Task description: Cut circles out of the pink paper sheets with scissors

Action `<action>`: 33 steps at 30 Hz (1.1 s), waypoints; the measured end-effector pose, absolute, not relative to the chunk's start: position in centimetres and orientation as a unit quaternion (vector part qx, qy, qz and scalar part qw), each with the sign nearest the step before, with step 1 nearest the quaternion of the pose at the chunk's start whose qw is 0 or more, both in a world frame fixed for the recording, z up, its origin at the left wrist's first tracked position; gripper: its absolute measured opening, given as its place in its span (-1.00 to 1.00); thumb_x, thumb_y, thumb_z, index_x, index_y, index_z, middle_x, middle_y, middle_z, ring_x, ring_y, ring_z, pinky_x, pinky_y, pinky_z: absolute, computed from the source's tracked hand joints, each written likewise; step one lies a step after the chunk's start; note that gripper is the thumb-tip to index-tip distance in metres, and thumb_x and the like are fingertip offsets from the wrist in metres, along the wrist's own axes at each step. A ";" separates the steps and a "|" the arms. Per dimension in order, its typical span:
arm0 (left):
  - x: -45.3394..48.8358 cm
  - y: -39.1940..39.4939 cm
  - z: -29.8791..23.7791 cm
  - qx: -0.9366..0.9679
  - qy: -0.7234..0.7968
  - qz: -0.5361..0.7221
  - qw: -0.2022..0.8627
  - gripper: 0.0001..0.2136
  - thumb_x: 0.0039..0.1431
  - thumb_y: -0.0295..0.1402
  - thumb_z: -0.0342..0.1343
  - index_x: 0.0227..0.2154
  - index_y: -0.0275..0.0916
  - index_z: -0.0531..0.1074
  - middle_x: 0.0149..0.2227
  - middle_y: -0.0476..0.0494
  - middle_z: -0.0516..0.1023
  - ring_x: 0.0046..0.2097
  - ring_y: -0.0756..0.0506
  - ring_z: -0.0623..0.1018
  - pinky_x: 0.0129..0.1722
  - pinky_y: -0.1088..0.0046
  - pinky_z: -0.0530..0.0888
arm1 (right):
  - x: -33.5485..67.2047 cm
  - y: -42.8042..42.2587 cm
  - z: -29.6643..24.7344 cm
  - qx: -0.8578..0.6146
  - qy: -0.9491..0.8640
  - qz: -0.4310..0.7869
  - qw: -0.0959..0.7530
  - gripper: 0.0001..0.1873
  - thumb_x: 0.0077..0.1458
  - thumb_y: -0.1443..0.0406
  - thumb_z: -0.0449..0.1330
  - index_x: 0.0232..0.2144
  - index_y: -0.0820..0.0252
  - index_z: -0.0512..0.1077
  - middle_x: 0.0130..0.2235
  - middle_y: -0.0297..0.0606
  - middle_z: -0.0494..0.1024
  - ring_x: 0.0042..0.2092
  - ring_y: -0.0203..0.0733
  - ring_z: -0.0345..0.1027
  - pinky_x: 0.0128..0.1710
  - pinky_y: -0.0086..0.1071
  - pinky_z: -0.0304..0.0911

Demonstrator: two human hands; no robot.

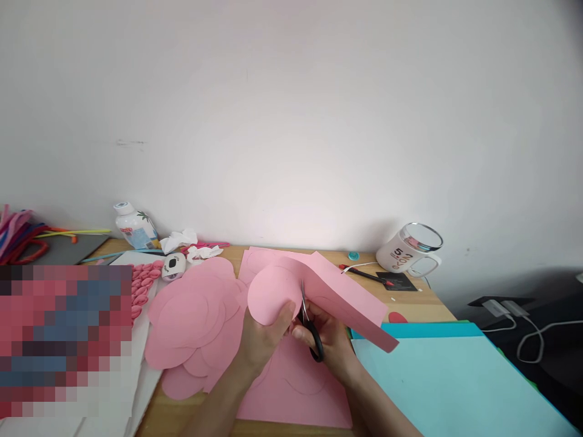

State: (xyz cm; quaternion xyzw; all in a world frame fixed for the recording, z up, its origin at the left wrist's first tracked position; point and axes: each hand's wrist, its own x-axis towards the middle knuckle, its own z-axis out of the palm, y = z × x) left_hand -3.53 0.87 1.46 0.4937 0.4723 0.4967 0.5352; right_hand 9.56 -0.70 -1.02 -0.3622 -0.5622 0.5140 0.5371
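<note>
My left hand [264, 337] pinches a sheet of pink paper [274, 295] by its rounded, partly cut-out part, thumb on top. In my right hand [330, 340] is a pair of scissors [314, 341] with black handles, its blades at the paper beside the round edge. The rest of that sheet [346, 297] curls up and away over my right hand. Beneath lie more pink sheets [296, 406] with pencilled curves. Left of my hands, a pile of pink paper circles [186, 315] overlaps on the table.
A white mug [405, 252] stands at the back right, near a black pen-like tool [364, 274]. Light blue sheets [446, 376] lie right. Behind the pile are a white round-cornered device [173, 267], crumpled tissue [180, 240] and a white bottle [134, 226]. Part of the left is pixelated.
</note>
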 end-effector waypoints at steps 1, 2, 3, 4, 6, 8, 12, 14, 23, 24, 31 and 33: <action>-3.5 0.9 1.5 0.491 0.473 0.497 0.536 -0.74 -0.13 -0.30 0.23 -0.73 -0.23 0.27 -0.75 0.08 0.26 -0.66 0.04 0.30 -0.64 0.52 0.31 | 9.5 -0.7 -1.0 -0.364 -0.564 0.512 0.536 -0.67 -0.09 0.03 0.31 -0.51 0.12 0.35 -0.51 -0.38 0.26 -0.46 -0.26 0.08 -0.47 -0.40 0.08; -3.5 0.9 1.5 0.488 0.475 0.497 0.537 -0.73 -0.14 -0.31 0.24 -0.73 -0.23 0.27 -0.75 0.08 0.26 -0.66 0.04 0.29 -0.65 0.52 0.30 | 9.5 -0.7 -0.9 -0.364 -0.566 0.510 0.536 -0.65 -0.10 0.02 0.31 -0.51 0.12 0.35 -0.51 -0.37 0.26 -0.46 -0.26 0.08 -0.47 -0.40 0.08; -3.5 0.8 1.5 0.486 0.476 0.498 0.538 -0.73 -0.16 -0.31 0.25 -0.74 -0.23 0.27 -0.75 0.08 0.25 -0.66 0.05 0.29 -0.65 0.52 0.30 | 9.5 -0.7 -0.9 -0.366 -0.567 0.508 0.536 -0.64 -0.10 0.00 0.30 -0.51 0.13 0.35 -0.51 -0.37 0.25 -0.47 -0.25 0.08 -0.48 -0.39 0.08; -3.5 0.8 1.5 0.485 0.477 0.498 0.538 -0.73 -0.16 -0.31 0.25 -0.74 -0.23 0.26 -0.75 0.09 0.25 -0.66 0.05 0.28 -0.65 0.52 0.29 | 9.5 -0.7 -0.8 -0.368 -0.567 0.506 0.536 -0.64 -0.11 0.00 0.30 -0.51 0.13 0.35 -0.52 -0.37 0.25 -0.47 -0.25 0.07 -0.48 -0.39 0.08; -3.5 0.8 1.5 0.489 0.475 0.496 0.537 -0.72 -0.13 -0.29 0.23 -0.74 -0.23 0.26 -0.75 0.08 0.25 -0.66 0.05 0.27 -0.65 0.52 0.28 | 9.5 -0.7 -0.8 -0.369 -0.568 0.505 0.535 -0.64 -0.11 -0.01 0.30 -0.51 0.13 0.35 -0.53 -0.38 0.24 -0.48 -0.26 0.07 -0.49 -0.39 0.06; -3.6 0.7 1.5 0.495 0.474 0.493 0.537 -0.72 -0.09 -0.27 0.19 -0.74 -0.24 0.26 -0.75 0.07 0.26 -0.66 0.06 0.27 -0.64 0.52 0.28 | 9.5 -0.8 -0.9 -0.368 -0.568 0.508 0.533 -0.65 -0.09 0.00 0.29 -0.51 0.14 0.37 -0.53 -0.38 0.24 -0.49 -0.27 0.06 -0.48 -0.39 0.05; -3.7 0.8 1.3 0.498 0.477 0.487 0.536 -0.72 -0.06 -0.25 0.17 -0.72 -0.24 0.26 -0.74 0.07 0.26 -0.64 0.05 0.28 -0.63 0.52 0.28 | 9.6 -0.8 -1.0 -0.369 -0.565 0.514 0.530 -0.67 -0.09 0.02 0.30 -0.51 0.14 0.39 -0.54 -0.40 0.24 -0.51 -0.29 0.04 -0.50 -0.41 0.01; -3.7 0.9 1.2 0.495 0.480 0.487 0.536 -0.71 -0.05 -0.24 0.17 -0.72 -0.24 0.26 -0.74 0.07 0.25 -0.64 0.06 0.28 -0.63 0.52 0.27 | 9.7 -0.8 -0.9 -0.369 -0.563 0.519 0.527 -0.67 -0.09 0.03 0.31 -0.51 0.14 0.39 -0.55 -0.41 0.24 -0.53 -0.31 0.02 -0.52 -0.41 -0.01; -3.4 0.9 1.3 0.481 0.484 0.507 0.526 -0.70 -0.12 -0.23 0.19 -0.74 -0.24 0.23 -0.77 0.08 0.23 -0.67 0.06 0.26 -0.68 0.53 0.25 | 9.8 -0.8 -1.1 -0.378 -0.560 0.523 0.519 -0.68 -0.06 0.05 0.29 -0.50 0.15 0.35 -0.58 -0.43 0.21 -0.54 -0.32 0.02 -0.54 -0.44 0.00; -3.4 0.9 1.3 0.483 0.484 0.506 0.526 -0.69 -0.12 -0.23 0.19 -0.75 -0.24 0.23 -0.77 0.08 0.23 -0.68 0.06 0.26 -0.69 0.53 0.25 | 9.8 -0.8 -1.2 -0.378 -0.559 0.524 0.520 -0.68 -0.06 0.05 0.29 -0.50 0.16 0.35 -0.57 -0.43 0.21 -0.54 -0.33 0.02 -0.55 -0.44 0.01; -3.5 1.0 1.4 0.487 0.487 0.510 0.516 -0.68 -0.12 -0.22 0.19 -0.77 -0.23 0.22 -0.78 0.07 0.22 -0.68 0.06 0.26 -0.69 0.53 0.26 | 9.9 -0.8 -1.3 -0.388 -0.561 0.524 0.510 -0.69 -0.05 0.07 0.29 -0.49 0.17 0.36 -0.59 -0.43 0.23 -0.55 -0.33 0.04 -0.55 -0.44 0.05; -3.6 1.0 1.2 0.486 0.489 0.508 0.516 -0.68 -0.11 -0.23 0.19 -0.77 -0.23 0.23 -0.78 0.07 0.22 -0.69 0.06 0.25 -0.69 0.52 0.25 | 9.9 -0.9 -1.2 -0.391 -0.561 0.527 0.505 -0.69 -0.05 0.07 0.28 -0.51 0.16 0.35 -0.59 -0.43 0.24 -0.55 -0.33 0.05 -0.55 -0.44 0.04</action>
